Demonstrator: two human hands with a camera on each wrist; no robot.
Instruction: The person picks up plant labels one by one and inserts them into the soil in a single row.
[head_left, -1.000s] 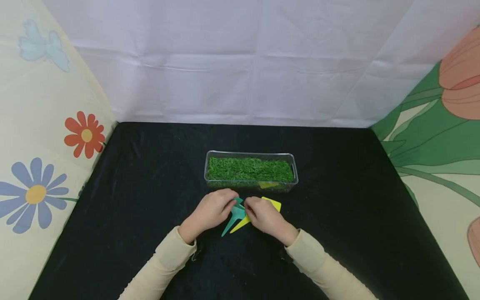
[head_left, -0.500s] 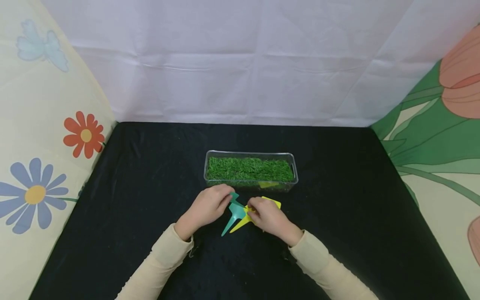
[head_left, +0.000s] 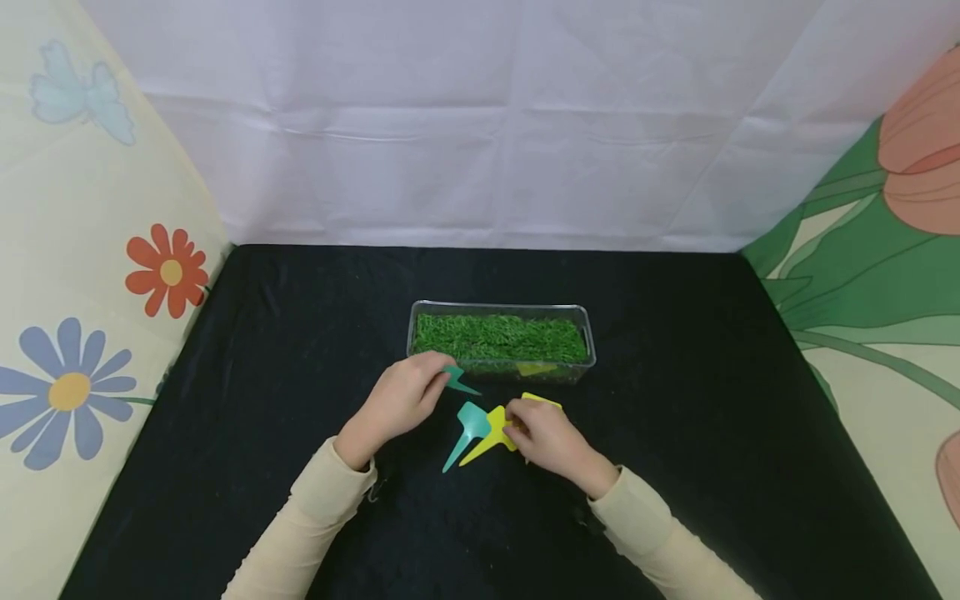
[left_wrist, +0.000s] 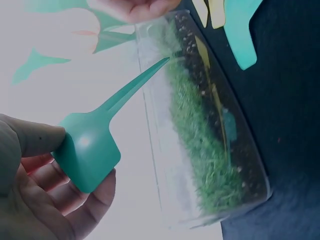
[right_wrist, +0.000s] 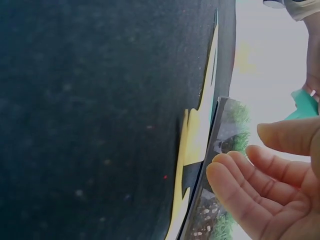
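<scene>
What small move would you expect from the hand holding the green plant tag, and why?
Probably the left hand tips the green tag spike-down into the grass tray. It pinches the tag's flat head, and the spike already points at the grass beside it.

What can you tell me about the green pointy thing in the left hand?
The green tag is a flat plant marker that looks like smooth, slightly shiny plastic. It has a wide, rounded square head and a long stem that narrows to a sharp tip. The left hand pinches the head between thumb and fingers and holds it off the black cloth. Its tip points toward the clear box of grass, at its near rim.
</scene>
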